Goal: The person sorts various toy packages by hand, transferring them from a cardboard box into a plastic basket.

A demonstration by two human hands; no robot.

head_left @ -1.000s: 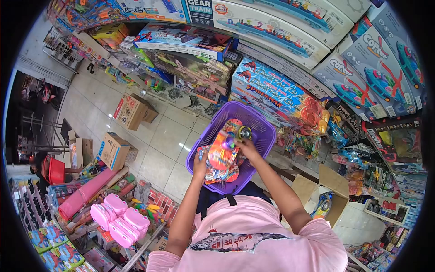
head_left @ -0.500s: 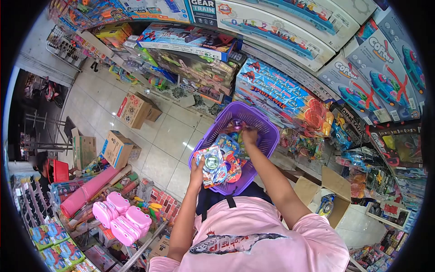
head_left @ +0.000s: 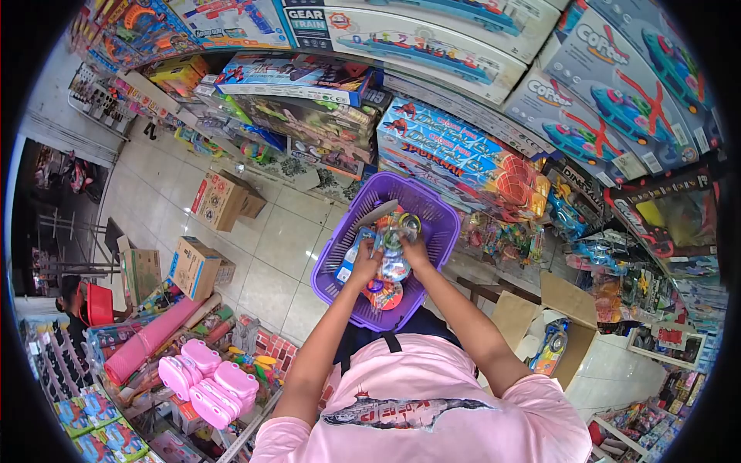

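A purple plastic basket [head_left: 326, 245] with slotted sides sits in front of my body, with several packaged toys inside. My left hand [head_left: 365, 264] is closed on a blue-and-white toy pack [head_left: 347, 264] in the basket's left part. My right hand [head_left: 414, 251] grips the edge of a clear toy pack [head_left: 392, 238] with round, colourful parts. The two hands are close together over the toys. Below them lies an orange-red round toy pack [head_left: 386, 298]. My fingertips are partly hidden among the packs.
Boxed toys, including a Spider-Man box [head_left: 455, 154], are stacked beyond the basket. An open carton [head_left: 567, 339] stands at right. Cardboard boxes [head_left: 220, 202] rest on the tiled floor at left, near pink cases [head_left: 208, 378]. Another person with a red basket [head_left: 98, 303] is at far left.
My left hand has moved right and up, bringing its pack into the basket. My right hand has come down from the far side, now holding a pack. The view has shifted slightly.
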